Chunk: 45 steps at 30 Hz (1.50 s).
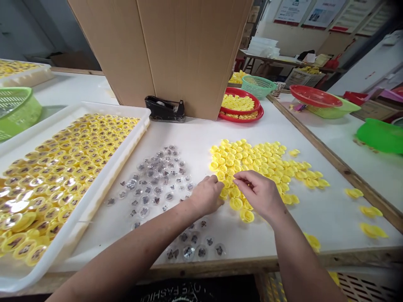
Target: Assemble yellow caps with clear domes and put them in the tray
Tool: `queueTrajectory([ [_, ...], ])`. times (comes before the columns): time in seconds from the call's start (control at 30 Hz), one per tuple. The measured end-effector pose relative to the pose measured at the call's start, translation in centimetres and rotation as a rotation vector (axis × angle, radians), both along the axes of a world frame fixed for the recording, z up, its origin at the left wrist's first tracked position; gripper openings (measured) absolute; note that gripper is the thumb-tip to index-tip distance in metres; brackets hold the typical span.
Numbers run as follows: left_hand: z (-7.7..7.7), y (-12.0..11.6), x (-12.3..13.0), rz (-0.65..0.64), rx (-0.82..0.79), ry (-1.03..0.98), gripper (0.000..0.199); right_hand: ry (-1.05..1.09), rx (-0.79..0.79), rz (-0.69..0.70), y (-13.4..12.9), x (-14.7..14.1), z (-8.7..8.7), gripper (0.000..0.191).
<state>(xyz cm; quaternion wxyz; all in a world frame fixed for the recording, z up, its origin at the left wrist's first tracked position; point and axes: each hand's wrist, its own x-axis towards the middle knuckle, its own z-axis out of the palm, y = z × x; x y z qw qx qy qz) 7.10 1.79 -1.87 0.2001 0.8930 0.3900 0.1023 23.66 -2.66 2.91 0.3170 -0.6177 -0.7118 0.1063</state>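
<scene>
My left hand point(208, 194) is closed, its fingers curled down at the left edge of a pile of round yellow plastic caps point(264, 159). What sits in those fingers is hidden; yellow caps lie right beside the fingertips. Over the same pile, my right hand point(260, 193) pinches with thumb and forefinger close together, and I cannot make out what is between them. Left of my hands are scattered clear domed discs point(156, 189) with small dark pictures. A white tray point(118, 108) farther left holds many yellow caps with pictured clear faces.
A tall cardboard box point(185, 54) stands at the back, a black tape dispenser point(165, 110) before it. Red plates point(241, 117) of yellow pieces sit behind the pile. A wooden strip point(317, 144) runs along the right; a green basket point(19, 111) is at left.
</scene>
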Motion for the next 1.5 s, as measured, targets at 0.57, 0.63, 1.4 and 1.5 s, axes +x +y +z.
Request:
queueTrajectory([
  [0.57,1.7,-4.6,-9.0,0.367,-0.284,-0.353,0.024,-0.254,-0.244,0.176,2.1,-5.4,-4.5,0.015],
  [0.63,2.1,-4.4,-10.6,0.452,-0.312,-0.363,0.022,-0.274,-0.250,0.202,2.6,-6.0,-5.2,0.015],
  [1.4,-0.4,-4.2,-13.3,0.226,-1.123,-1.344,0.038,0.802,-0.736,0.545,2.0,-10.5,-0.5,0.021],
  [1.5,-0.5,-4.4,-13.2,0.211,-1.082,-1.360,0.029,0.760,-0.694,0.551,2.0,-10.5,-0.7,0.009],
])
